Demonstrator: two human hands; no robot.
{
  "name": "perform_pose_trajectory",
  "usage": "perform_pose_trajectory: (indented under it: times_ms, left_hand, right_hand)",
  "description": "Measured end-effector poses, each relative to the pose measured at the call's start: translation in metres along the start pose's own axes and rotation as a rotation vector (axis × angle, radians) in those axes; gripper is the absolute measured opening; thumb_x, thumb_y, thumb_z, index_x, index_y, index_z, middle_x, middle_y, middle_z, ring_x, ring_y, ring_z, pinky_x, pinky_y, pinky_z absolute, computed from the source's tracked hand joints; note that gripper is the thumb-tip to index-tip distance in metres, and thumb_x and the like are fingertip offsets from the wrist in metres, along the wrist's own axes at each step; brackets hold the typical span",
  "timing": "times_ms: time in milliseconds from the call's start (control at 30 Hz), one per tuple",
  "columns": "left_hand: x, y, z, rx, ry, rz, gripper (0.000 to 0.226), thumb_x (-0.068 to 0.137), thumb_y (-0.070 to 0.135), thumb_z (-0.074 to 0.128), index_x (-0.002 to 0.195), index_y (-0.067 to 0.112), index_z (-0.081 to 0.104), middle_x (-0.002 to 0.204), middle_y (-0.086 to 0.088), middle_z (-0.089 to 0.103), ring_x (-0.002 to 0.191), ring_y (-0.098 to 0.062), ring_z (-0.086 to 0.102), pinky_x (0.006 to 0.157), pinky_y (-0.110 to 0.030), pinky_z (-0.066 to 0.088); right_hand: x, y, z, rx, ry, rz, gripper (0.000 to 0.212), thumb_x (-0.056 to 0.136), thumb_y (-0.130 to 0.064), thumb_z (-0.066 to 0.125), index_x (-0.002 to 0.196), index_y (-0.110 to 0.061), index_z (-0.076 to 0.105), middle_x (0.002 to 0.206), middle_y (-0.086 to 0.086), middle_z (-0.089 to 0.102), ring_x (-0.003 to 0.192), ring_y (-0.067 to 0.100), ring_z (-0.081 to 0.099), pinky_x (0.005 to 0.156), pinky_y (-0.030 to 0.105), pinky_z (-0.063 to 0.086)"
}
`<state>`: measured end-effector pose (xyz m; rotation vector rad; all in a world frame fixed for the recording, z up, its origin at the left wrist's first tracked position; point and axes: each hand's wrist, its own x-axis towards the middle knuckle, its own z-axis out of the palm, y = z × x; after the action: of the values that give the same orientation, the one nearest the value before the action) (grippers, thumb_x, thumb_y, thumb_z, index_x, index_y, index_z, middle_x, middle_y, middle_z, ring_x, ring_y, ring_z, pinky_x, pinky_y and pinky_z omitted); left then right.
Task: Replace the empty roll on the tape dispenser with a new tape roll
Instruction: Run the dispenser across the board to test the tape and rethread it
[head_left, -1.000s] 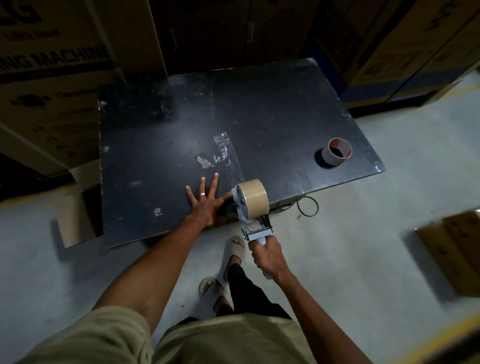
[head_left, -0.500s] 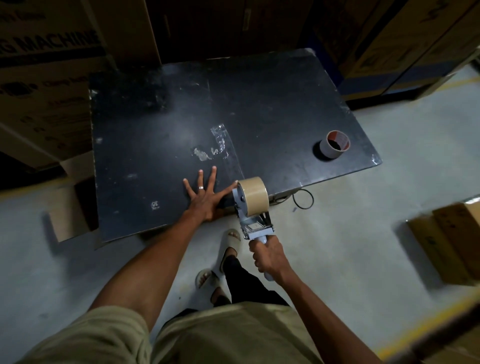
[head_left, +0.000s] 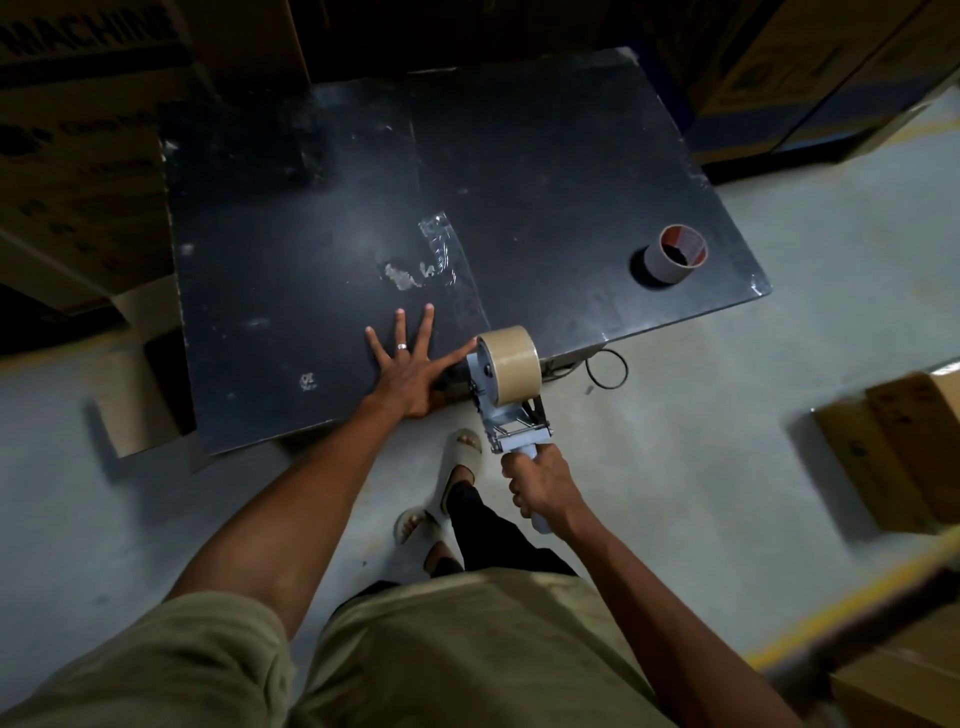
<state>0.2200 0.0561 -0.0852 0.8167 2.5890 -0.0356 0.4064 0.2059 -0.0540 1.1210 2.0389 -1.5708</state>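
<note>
My left hand (head_left: 410, 371) lies flat on the black table (head_left: 545, 171), fingers spread wide, palm pressed down near the table's six o'clock edge, a ring on one finger. My thumb reaches toward three o'clock and touches or nearly touches the side of the tape dispenser (head_left: 498, 410); I cannot tell which. My right hand (head_left: 537, 486) is wrapped in a closed fist around the dispenser's pale handle, at about five o'clock from my left hand, out over the floor past the table's edge. The dispenser points toward twelve o'clock, and the full tan tape roll (head_left: 511, 364) sits on its hub, right at the table's near edge, just beside my left thumb. The empty roll (head_left: 675, 254), a bare core with a red-printed inside, stands on the table well apart, toward two o'clock near the right corner. A strip of clear tape residue (head_left: 436, 249) shines on the tabletop at twelve o'clock from my left hand. Cardboard boxes (head_left: 893, 457) sit on the floor at three o'clock.
</note>
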Motion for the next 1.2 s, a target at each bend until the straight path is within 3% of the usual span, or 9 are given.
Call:
perform_pose_trajectory:
  times_ms: [267, 533, 633, 800, 933, 1033, 1100, 1200]
  left_hand:
    - [-0.002, 0.001, -0.001, -0.016, -0.003, 0.014, 0.086, 0.092, 0.049, 0.06, 0.148, 0.06, -0.005, 0.156, -0.011, -0.042, 0.14, -0.052, -0.034, 0.102, -0.084, -0.01]
    - [-0.006, 0.005, -0.009, -0.046, -0.021, 0.009, 0.088, 0.091, 0.045, 0.059, 0.145, 0.064, -0.008, 0.159, -0.01, -0.038, 0.141, -0.051, -0.033, 0.102, -0.083, -0.012]
    - [-0.005, 0.007, -0.011, -0.037, -0.025, -0.004, 0.101, 0.086, 0.03, 0.061, 0.144, 0.064, -0.014, 0.158, -0.009, -0.04, 0.141, -0.05, -0.035, 0.102, -0.081, -0.015]
    - [-0.006, 0.006, -0.009, -0.035, -0.03, -0.008, 0.1, 0.085, 0.041, 0.062, 0.144, 0.064, -0.015, 0.159, -0.009, -0.037, 0.142, -0.051, -0.032, 0.102, -0.082, -0.012]
    - [-0.002, 0.006, -0.006, -0.042, -0.027, -0.016, 0.104, 0.085, 0.048, 0.064, 0.147, 0.057, -0.019, 0.159, -0.01, -0.038, 0.142, -0.051, -0.031, 0.101, -0.081, -0.013]
    - [-0.001, 0.008, -0.004, -0.038, -0.026, -0.047, 0.111, 0.083, 0.053, 0.064, 0.151, 0.042, -0.023, 0.16, -0.009, -0.036, 0.144, -0.05, -0.028, 0.104, -0.083, -0.008]
    - [-0.001, 0.008, -0.005, -0.042, -0.026, -0.05, 0.113, 0.082, 0.054, 0.064, 0.153, 0.037, -0.022, 0.161, -0.009, -0.034, 0.145, -0.049, -0.027, 0.104, -0.083, -0.007]
    - [-0.002, 0.008, -0.005, -0.053, -0.03, -0.052, 0.115, 0.081, 0.056, 0.065, 0.154, 0.033, -0.021, 0.161, -0.008, -0.033, 0.146, -0.048, -0.025, 0.105, -0.082, -0.007]
  right_hand:
    - [0.007, 0.008, 0.002, -0.054, 0.034, -0.028, 0.017, 0.067, -0.038, 0.056, 0.06, -0.023, 0.058, 0.057, -0.005, 0.057, 0.056, 0.021, 0.052, 0.057, 0.037, 0.041]
    - [0.007, 0.019, 0.0, -0.111, 0.061, -0.04, 0.024, 0.066, -0.045, 0.052, 0.064, -0.021, 0.057, 0.063, 0.0, 0.06, 0.056, 0.02, 0.053, 0.055, 0.035, 0.044]
    - [-0.001, 0.017, -0.005, -0.074, 0.112, -0.043, 0.021, 0.073, -0.037, 0.057, 0.065, -0.018, 0.06, 0.06, 0.001, 0.062, 0.055, 0.021, 0.056, 0.053, 0.034, 0.045]
    - [-0.01, 0.002, -0.018, 0.05, 0.066, 0.039, 0.019, 0.086, -0.012, 0.061, 0.068, -0.012, 0.059, 0.059, 0.005, 0.057, 0.046, 0.017, 0.049, 0.045, 0.027, 0.041]
    - [-0.018, 0.002, -0.024, 0.084, 0.138, 0.027, 0.01, 0.09, -0.014, 0.067, 0.085, -0.006, 0.069, 0.075, 0.01, 0.07, 0.061, 0.022, 0.069, 0.047, 0.027, 0.054]
    - [-0.021, -0.004, -0.028, 0.105, 0.226, -0.012, 0.011, 0.089, -0.015, 0.072, 0.079, -0.013, 0.069, 0.077, 0.014, 0.072, 0.071, 0.029, 0.075, 0.053, 0.035, 0.062]
    - [-0.021, -0.009, -0.034, 0.108, 0.291, -0.064, 0.011, 0.086, -0.014, 0.076, 0.077, -0.012, 0.07, 0.073, 0.015, 0.073, 0.066, 0.03, 0.076, 0.054, 0.039, 0.064]
    - [-0.023, -0.017, -0.04, 0.06, 0.356, -0.118, 0.013, 0.082, -0.015, 0.081, 0.082, -0.006, 0.071, 0.067, 0.012, 0.073, 0.056, 0.024, 0.075, 0.049, 0.03, 0.06]
